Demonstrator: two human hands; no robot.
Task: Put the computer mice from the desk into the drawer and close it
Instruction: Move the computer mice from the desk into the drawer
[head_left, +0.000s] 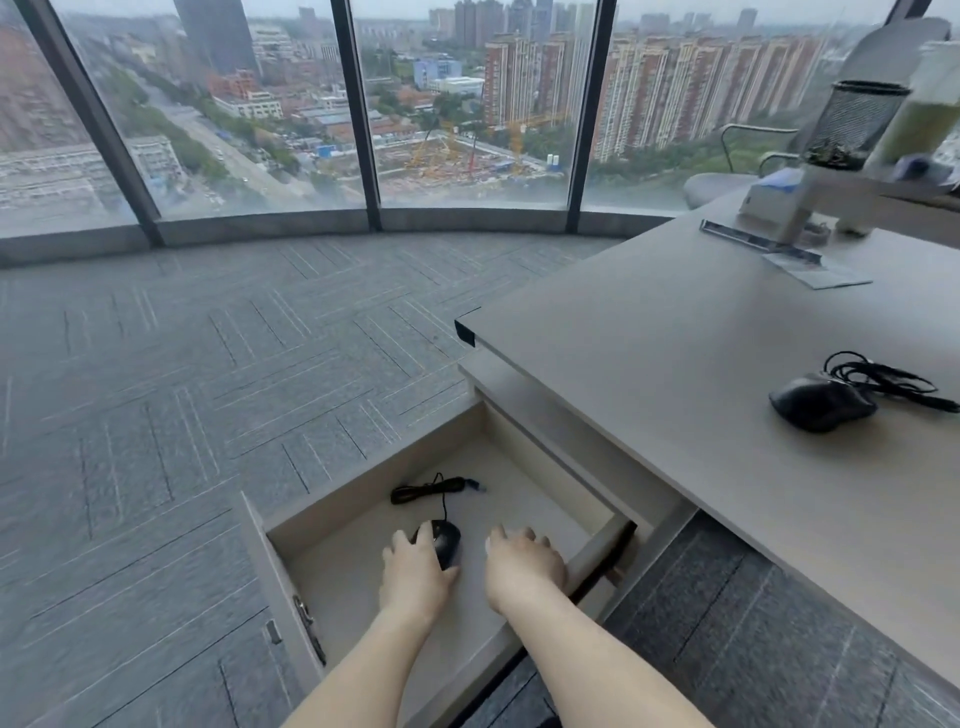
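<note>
The beige drawer (374, 478) under the desk (675, 312) stands pulled open. A black wired mouse (448, 540) lies inside it, its bundled cable (426, 491) lying further back. My left hand (415, 571) rests on this mouse, fingers curled over its left side. My right hand (522, 564) hovers inside the drawer just right of the mouse, fingers apart, holding nothing. A second black mouse (823, 402) with a coiled cable (883, 379) sits on the desk top at the right.
A mesh pen cup (852, 124), a small white box (769, 197) and a metal cable slot (779, 254) sit at the desk's far end. A grey office chair (727, 182) stands behind. Grey carpet (208, 389) spreads left up to the windows.
</note>
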